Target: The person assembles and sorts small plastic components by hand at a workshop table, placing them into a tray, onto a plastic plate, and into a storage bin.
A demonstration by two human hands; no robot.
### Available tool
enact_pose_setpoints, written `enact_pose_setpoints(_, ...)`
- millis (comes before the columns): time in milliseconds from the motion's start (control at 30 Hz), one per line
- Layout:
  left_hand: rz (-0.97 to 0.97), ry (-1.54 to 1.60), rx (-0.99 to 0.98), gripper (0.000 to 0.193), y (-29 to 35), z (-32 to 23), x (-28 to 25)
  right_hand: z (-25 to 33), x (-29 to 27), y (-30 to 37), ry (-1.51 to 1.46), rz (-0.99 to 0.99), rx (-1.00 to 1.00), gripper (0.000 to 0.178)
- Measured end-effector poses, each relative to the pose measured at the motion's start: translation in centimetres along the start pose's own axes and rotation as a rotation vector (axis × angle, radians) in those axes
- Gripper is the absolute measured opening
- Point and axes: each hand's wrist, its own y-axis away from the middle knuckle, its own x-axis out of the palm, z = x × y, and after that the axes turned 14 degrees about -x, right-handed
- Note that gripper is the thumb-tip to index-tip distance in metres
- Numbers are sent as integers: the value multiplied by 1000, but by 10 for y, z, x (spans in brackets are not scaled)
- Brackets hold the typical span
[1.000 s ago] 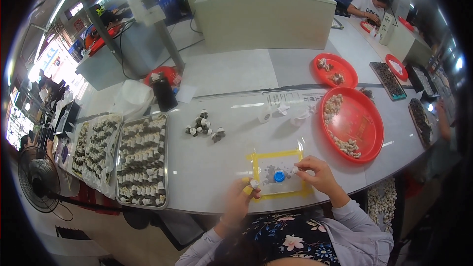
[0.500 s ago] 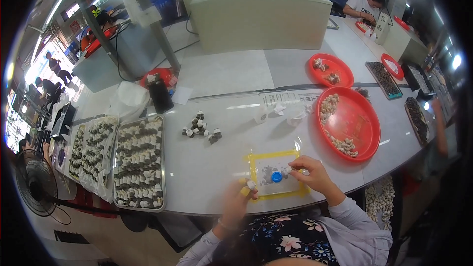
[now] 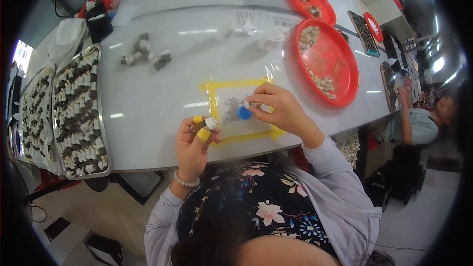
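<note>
My left hand (image 3: 191, 144), with yellow wraps on two fingertips, holds a small white-topped piece (image 3: 211, 123) between thumb and fingers. To its right, my right hand (image 3: 282, 109) pinches a tiny pale piece (image 3: 250, 104), partly hidden by the fingers. Just beneath those fingertips is a small round blue cup (image 3: 244, 113); whether they touch it I cannot tell. The cup stands on a clear sheet edged with yellow tape (image 3: 213, 99), with dark grey smudges around the cup. A loose cluster of white-and-dark pieces (image 3: 143, 48) lies on the table to the far left.
A metal tray (image 3: 106, 160) filled with rows of white-and-dark pieces stands at the left, beside another packed tray (image 3: 35, 111). On the right, a large red tray (image 3: 345, 81) holds small pale pieces, with a smaller red tray (image 3: 322, 6) behind it. Another person (image 3: 419, 123) sits at the right.
The view has tilted downward and turned. My left hand, blurred before, now shows sharply with the piece still in its grip. My right hand's pinch has come closer above the blue cup.
</note>
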Motion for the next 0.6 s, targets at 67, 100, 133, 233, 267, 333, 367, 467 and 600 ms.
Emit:
enact_pose_setpoints(67,6,16,-8,20,1,1,0,2,2,0,36,45,-41,21)
enact_pose_setpoints(100,16,12,-1,20,2,1,0,4,2,-1,55,70,-60,21)
enact_pose_setpoints(133,11,23,-2,20,3,1,0,5,2,-1,76,94,-80,21)
enact_pose_setpoints(233,-5,-14,-21,20,6,0,2,5,5,3,109,141,-127,20)
enact_pose_setpoints(267,-2,-7,-21,20,6,0,2,6,6,4,109,147,-126,20)
enact_pose_setpoints(333,1,4,-23,20,6,0,2,10,7,3,166,157,-177,19)
enact_pose_setpoints(367,3,3,-25,20,6,0,2,11,8,3,166,162,-175,19)
enact_pose_setpoints(467,6,1,-23,20,6,0,0,13,10,0,212,197,-196,18)
enact_pose_setpoints(600,9,0,-22,21,5,1,2,15,11,-2,271,269,-226,16)
